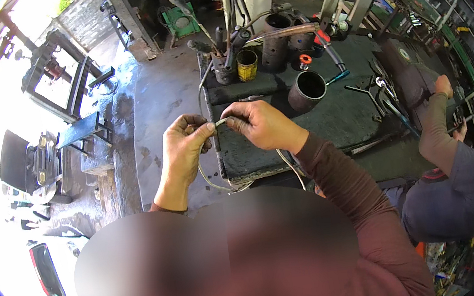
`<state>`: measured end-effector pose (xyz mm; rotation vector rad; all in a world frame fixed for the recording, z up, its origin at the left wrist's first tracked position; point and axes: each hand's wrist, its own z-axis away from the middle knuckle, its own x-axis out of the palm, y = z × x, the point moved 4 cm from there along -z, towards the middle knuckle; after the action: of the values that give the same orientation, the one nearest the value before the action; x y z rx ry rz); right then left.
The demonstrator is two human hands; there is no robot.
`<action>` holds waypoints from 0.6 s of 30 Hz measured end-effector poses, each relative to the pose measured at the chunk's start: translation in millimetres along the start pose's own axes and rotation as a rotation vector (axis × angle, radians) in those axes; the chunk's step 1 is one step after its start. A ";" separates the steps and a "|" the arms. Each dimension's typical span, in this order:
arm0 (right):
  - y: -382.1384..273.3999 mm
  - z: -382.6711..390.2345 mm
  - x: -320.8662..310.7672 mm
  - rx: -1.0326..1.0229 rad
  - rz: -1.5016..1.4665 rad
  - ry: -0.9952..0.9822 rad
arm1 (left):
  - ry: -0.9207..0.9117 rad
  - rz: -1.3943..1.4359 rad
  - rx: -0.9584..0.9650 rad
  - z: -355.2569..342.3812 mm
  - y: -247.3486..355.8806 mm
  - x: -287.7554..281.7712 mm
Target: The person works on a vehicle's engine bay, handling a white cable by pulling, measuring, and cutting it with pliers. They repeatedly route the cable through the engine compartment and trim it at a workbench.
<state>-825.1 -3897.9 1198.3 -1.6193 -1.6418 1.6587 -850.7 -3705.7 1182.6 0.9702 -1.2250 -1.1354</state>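
My left hand (pixel 182 149) and my right hand (pixel 267 125) are raised close together over the left edge of a dark workbench (pixel 256 156). Both pinch a thin pale cable (pixel 221 122) between thumb and forefinger, and a short piece of it shows in the gap between the fingertips. Lengths of similar pale cable hang below the hands, one looping under my left palm and another running down past my right wrist. Whether these join the pinched piece is hidden by the hands. The cable's ends cannot be made out.
On the bench stand a dark metal cylinder (pixel 301 103), a yellow can (pixel 247 70) and a tool-filled holder (pixel 223 70). Wrenches (pixel 387 91) lie at the right. Beyond them a co-worker's arm (pixel 436 123) reaches in. A steel press frame (pixel 66 80) is at the far left.
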 end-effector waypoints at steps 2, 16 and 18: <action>-5.5 -8.6 -2.2 -0.011 0.024 -0.015 | 0.006 -0.045 -0.021 -1.3 11.7 -5.2; -45.0 -33.1 -37.9 -0.147 0.224 0.092 | -0.078 -0.377 0.139 -16.1 53.4 -11.5; -44.0 -35.5 -37.8 -0.099 0.107 0.071 | -0.065 -0.417 0.164 -12.2 67.7 -8.5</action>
<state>-804.6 -3898.1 1263.1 -1.8215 -1.6526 1.5723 -830.5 -3684.8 1245.5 1.3664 -1.2129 -1.4133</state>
